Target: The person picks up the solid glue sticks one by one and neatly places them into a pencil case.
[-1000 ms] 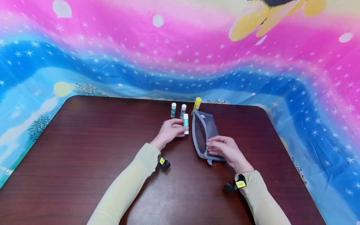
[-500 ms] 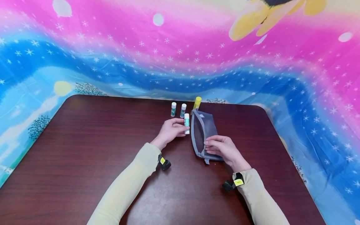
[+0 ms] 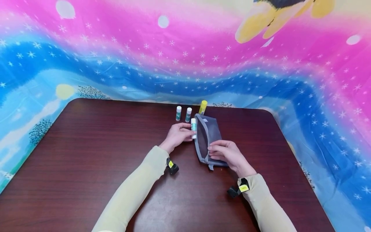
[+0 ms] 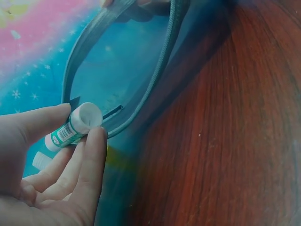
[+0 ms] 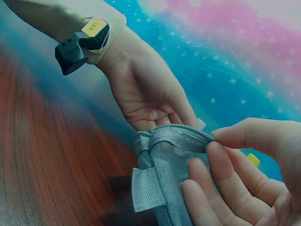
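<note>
Low in the head view, two pale yellow sleeves (image 3: 136, 190) lead up to the hands, one wrist camera strapped on each. Right of centre, the right hand (image 3: 229, 154) pinches the near rim of one grey mesh zipper pouch (image 3: 210, 135), holding its mouth agape on the dark wooden table (image 3: 87, 145). Just left of it, the left hand (image 3: 176, 135) grips one green-and-white glue stick (image 3: 193, 128) between thumb and fingers, its cap at the pouch opening. Farther up stand two more green-and-white sticks (image 3: 178, 113) and one yellow-capped stick (image 3: 203, 107) behind the pouch. One bright starry cloth (image 3: 185, 58) fills the top.
</note>
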`<state>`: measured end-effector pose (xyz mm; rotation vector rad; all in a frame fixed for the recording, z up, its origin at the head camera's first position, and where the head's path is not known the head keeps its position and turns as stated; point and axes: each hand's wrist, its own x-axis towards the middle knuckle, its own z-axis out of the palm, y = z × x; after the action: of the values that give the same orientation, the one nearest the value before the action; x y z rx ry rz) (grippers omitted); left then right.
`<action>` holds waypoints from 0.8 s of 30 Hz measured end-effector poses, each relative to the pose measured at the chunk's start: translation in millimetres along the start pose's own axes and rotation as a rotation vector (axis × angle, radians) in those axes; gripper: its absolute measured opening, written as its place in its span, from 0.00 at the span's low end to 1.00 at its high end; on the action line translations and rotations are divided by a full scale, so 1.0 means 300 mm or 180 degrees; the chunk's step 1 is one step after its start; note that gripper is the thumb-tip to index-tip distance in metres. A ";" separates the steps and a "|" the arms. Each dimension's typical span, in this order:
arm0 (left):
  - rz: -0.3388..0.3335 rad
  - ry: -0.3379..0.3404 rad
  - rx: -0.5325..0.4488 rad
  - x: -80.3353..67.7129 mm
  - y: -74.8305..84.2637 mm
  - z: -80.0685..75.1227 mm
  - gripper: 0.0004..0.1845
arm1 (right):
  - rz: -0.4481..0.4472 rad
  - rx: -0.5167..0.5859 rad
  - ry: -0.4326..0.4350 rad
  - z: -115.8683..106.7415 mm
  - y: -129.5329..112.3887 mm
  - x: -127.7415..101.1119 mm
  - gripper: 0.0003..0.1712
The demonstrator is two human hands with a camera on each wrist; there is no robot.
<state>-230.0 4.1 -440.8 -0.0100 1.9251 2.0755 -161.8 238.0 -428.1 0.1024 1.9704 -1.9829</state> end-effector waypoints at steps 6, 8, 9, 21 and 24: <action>-0.0048 0.0056 0.0034 0.013 -0.011 0.004 0.24 | 0.0051 -0.0006 0.0046 0.006 0.003 0.001 0.08; -0.0056 0.0074 0.0048 0.013 -0.011 0.005 0.24 | 0.0056 0.0018 0.0044 0.007 0.003 0.001 0.08; -0.0063 0.0090 0.0061 0.011 -0.009 0.007 0.24 | 0.0056 0.0026 0.0029 0.008 0.004 0.001 0.08; -0.0060 0.0238 0.0172 0.030 -0.008 0.033 0.22 | 0.0040 0.0049 -0.0047 0.015 0.004 0.008 0.07; -0.0068 0.0219 0.0180 0.034 -0.008 0.037 0.23 | 0.0042 0.0050 -0.0049 0.015 0.003 0.009 0.07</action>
<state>-236.8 17.2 -444.3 -0.0903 2.0143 2.0311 -163.1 233.0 -429.7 0.1033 1.9400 -1.9851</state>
